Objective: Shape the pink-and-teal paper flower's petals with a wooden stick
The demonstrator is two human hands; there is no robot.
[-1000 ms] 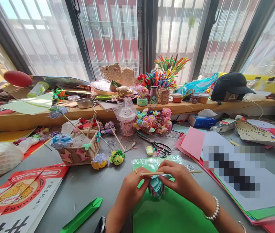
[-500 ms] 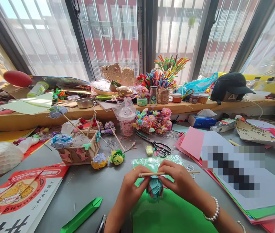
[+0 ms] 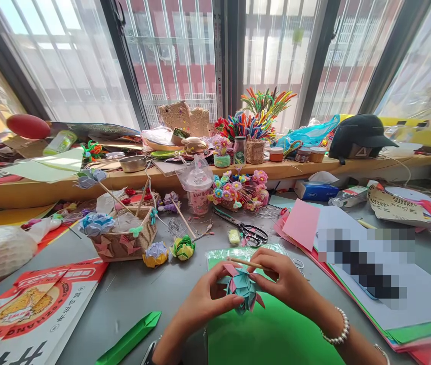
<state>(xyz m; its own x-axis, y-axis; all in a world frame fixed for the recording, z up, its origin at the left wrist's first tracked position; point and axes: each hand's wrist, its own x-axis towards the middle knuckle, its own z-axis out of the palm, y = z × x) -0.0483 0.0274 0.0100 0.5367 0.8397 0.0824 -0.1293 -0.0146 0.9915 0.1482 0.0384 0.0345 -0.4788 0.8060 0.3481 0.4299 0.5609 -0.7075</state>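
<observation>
Between my hands is a folded paper flower [image 3: 242,290] in light teal with pink petals. My left hand [image 3: 210,295] is closed on its left side, thumb in front and fingers behind. My right hand [image 3: 279,276] pinches a thin wooden stick [image 3: 246,262] that lies slantwise behind the flower's top; its fingertips are also at the flower's right edge. Under both hands lies a green paper sheet [image 3: 272,329], with a clear plastic sleeve [image 3: 219,252] at its far end.
Scissors [image 3: 251,233] lie beyond my hands. Finished paper flowers [image 3: 183,248] sit near a cardboard basket [image 3: 124,243] at left. Stacked coloured paper [image 3: 382,284] spreads on the right, and a folded green strip [image 3: 127,339] lies front left. A pink cup [image 3: 199,190] stands farther back.
The flower has tipped, showing more pink petals. My left hand has let go of the stick and now grips the flower's side. The stick has shifted and slants in my right hand.
</observation>
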